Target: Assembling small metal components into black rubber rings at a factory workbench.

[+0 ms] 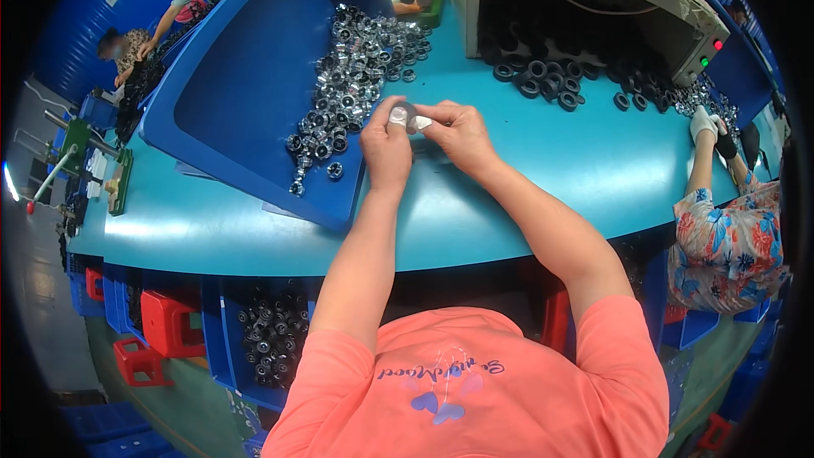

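Note:
My left hand (pixel 388 151) and my right hand (pixel 465 137) meet above the table, both closed on a small dark ring (pixel 410 109) held between their fingertips. White wraps cover a finger or thumb of each hand. Part of the ring is hidden by the fingers, and I cannot tell whether a shiny piece sits inside it. Left of my hands, a heap of shiny chrome wheel-like parts (pixel 346 76) spreads from the big blue bin (pixel 233 89) onto the table. Beyond my right hand lie several loose black rings (pixel 551 80).
The teal table (pixel 543 170) carries a box-shaped machine (pixel 585 8) with an open front and black rings inside. A green hand press (pixel 85 157) stands at far left. At right, a gloved co-worker (pixel 721 212) handles parts. Red stools (pixel 170 322) and a parts bin (pixel 273 335) sit below.

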`<state>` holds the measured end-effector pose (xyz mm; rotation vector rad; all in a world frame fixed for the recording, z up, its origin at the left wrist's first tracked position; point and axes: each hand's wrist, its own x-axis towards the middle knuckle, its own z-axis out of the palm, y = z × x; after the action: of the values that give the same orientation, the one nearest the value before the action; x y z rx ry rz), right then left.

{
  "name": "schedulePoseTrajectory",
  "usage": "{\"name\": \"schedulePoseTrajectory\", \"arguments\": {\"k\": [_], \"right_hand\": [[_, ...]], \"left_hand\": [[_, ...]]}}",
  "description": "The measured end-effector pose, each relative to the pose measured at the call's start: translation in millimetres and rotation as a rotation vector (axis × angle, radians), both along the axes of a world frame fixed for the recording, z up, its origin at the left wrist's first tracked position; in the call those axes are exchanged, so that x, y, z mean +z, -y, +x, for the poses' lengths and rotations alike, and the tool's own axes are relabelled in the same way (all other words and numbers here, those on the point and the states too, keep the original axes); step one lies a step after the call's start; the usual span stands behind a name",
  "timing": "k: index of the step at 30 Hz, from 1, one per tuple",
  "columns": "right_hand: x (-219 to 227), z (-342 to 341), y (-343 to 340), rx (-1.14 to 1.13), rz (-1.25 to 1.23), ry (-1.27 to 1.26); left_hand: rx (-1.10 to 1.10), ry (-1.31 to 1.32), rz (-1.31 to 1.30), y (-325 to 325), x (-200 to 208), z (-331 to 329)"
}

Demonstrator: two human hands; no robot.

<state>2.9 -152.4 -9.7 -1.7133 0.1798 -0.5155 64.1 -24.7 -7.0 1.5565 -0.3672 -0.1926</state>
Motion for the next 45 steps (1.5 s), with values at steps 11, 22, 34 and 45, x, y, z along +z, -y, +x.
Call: {"name": "schedulePoseTrajectory", "arguments": {"k": [11,22,34,45], "right_hand": [[-3.5,1.8,7.0,0.048,-0.079,-0.026],[6.3,1.4,24.0,0.243,0.548,-0.059],[-2.3,5.4,30.7,0.268,0.555,-0.085],[40.0,-16.7,77.3,0.070,-0.075,-0.218]], "left_hand": [[-0.062,-0.086,-0.130,-0.9,-5.4,6.8],[-0.163,0.068,-0.113,5.1,5.0,-3.5],[-0.210,0.027,-0.154,7.3,8.1,-10.5],[-0.246,0.490,0.273,-112.4,36.5,-116.2]]}}
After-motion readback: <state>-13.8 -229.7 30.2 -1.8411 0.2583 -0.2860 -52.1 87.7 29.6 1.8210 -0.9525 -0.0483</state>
